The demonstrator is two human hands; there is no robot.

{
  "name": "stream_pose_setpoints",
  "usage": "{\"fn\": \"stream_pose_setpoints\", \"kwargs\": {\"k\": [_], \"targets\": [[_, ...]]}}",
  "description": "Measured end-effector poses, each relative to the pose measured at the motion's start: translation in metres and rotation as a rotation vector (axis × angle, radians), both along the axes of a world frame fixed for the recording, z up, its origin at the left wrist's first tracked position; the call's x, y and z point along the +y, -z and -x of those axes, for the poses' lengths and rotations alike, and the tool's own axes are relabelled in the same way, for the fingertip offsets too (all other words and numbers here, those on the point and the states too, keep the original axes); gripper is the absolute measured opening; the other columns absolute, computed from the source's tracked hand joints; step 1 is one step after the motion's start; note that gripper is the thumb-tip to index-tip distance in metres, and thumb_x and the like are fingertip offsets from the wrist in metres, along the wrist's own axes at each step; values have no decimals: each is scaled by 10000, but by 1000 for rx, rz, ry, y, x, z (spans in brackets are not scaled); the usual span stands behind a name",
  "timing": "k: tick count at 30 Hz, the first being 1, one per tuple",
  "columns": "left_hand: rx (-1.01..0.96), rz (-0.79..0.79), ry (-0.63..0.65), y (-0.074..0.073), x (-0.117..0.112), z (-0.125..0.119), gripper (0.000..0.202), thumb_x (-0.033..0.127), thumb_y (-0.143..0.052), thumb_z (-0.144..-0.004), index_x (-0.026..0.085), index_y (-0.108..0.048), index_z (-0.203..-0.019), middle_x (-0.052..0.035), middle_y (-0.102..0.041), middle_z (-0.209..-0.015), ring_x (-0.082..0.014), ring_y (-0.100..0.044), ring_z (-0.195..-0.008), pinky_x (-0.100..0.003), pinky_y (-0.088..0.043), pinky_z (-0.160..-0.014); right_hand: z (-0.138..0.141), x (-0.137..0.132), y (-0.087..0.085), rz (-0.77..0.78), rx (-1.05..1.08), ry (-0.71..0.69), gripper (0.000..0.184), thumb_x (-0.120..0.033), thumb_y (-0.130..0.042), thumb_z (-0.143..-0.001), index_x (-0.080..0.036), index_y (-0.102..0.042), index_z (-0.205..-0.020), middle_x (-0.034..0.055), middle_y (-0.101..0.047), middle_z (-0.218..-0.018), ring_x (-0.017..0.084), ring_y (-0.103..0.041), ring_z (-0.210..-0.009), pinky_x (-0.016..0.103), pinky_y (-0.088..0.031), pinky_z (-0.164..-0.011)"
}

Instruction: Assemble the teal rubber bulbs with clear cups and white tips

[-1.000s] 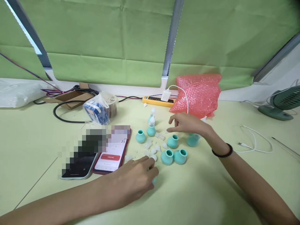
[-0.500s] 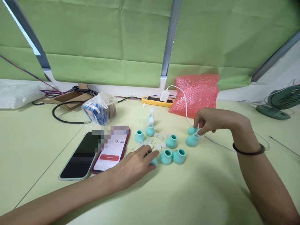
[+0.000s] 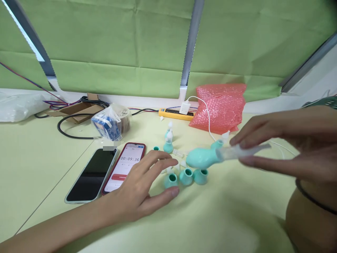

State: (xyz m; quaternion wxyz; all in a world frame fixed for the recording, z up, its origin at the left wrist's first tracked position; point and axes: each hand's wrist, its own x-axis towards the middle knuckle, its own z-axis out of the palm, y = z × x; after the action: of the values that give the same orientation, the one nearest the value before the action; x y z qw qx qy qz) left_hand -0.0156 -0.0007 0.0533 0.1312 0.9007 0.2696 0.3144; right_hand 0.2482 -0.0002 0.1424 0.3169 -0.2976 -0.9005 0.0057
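Observation:
Between its thumb and fingers, my right hand (image 3: 286, 144) pinches the clear and whitish nozzle of a nasal aspirator (image 3: 201, 158), raised off the table. Its teal bulb points left, the aspirator lying nearly level and slightly blurred. My left hand (image 3: 140, 184) is open, fingers and thumb apart, just left of an open-mouthed teal bulb (image 3: 171, 181). Two similar bulbs, a middle one (image 3: 186, 176) and a right one (image 3: 200, 177), stand beside it. Small clear and white nozzle parts (image 3: 178, 153) lie behind, partly hidden by my left fingers.
Behind stand aspirators with white tips, one (image 3: 168, 144) centre, another (image 3: 218, 143) right. Two phones, a dark one (image 3: 91, 175) and one showing a timer (image 3: 129, 160), lie left. Farther back are a bagged blue box (image 3: 107, 124), a yellow power strip (image 3: 168, 114) and red bubble wrap (image 3: 218, 109).
My right hand has lifted one aspirator from the right group and brought it nearer, towards the middle. My left fingers have spread and come away from the nearest left bulb.

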Motion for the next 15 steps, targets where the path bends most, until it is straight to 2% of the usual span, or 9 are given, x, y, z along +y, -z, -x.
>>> {"fn": "stream_pose_setpoints", "kwargs": {"k": [2, 4, 6, 8, 11, 13, 15], "targets": [[-28, 12, 20, -8, -7, 2, 425, 307, -509, -790, 183, -359, -1168, -106, -435, -1149, -211, -416, -1050, -343, -350, -897, 20, -10, 4, 28, 43, -50, 103, -254, -672, -657, -191, -591, -651, 21, -641, -669, 94, -593, -611, 162, -486, -519], [-15, 100, 54, -13, -13, 2, 498, 356, -521, -778, 203, -313, -1204, -94, -425, -1184, -209, -407, -1068, -322, -353, -893, 40, -16, 10, 76, 12, -161, 83, -224, -649, -688, -184, -587, -650, 0, -637, -681, 43, -567, -544, 110, -462, -486], [-10, 215, 83, -16, -17, 1, 426, 344, -485, -806, 219, -328, -1182, -60, -495, -1099, -175, -476, -977, -256, -402, -801, 55, -17, 17, 94, 53, -243, 67, -172, -652, -684, -180, -587, -671, -7, -638, -704, 30, -552, -527, 106, -458, -491], [0, 301, 113, -18, -19, -1, 248, 290, -441, -837, 213, -416, -1071, -12, -555, -895, -128, -528, -780, -195, -412, -663, 63, -14, 24, 158, 154, -308, 96, -135, -676, -650, -171, -588, -662, -9, -636, -671, 41, -555, -533, 121, -460, -492], [19, 344, 156, -18, -16, -1, 123, 271, -436, -839, 174, -490, -894, 26, -504, -677, -94, -472, -585, -173, -362, -542, 67, -1, 33, 414, 310, -413, 155, -100, -732, -550, -158, -601, -609, -13, -634, -625, 74, -590, -556, 146, -469, -487], [46, 361, 144, -19, -13, 0, 137, 284, -440, -836, 162, -494, -863, 32, -477, -642, -87, -442, -552, -170, -344, -517, 67, 10, 40, 651, 403, -445, 167, -102, -750, -506, -163, -625, -600, -14, -634, -610, 106, -615, -573, 172, -481, -484], [87, 366, 145, -20, -10, 1, 143, 287, -453, -830, 157, -492, -874, 25, -490, -671, -89, -450, -578, -170, -353, -542, 66, 22, 46, 906, 497, -458, 131, -165, -744, -529, -172, -646, -616, -12, -633, -586, 118, -614, -523, 193, -482, -443]]}}
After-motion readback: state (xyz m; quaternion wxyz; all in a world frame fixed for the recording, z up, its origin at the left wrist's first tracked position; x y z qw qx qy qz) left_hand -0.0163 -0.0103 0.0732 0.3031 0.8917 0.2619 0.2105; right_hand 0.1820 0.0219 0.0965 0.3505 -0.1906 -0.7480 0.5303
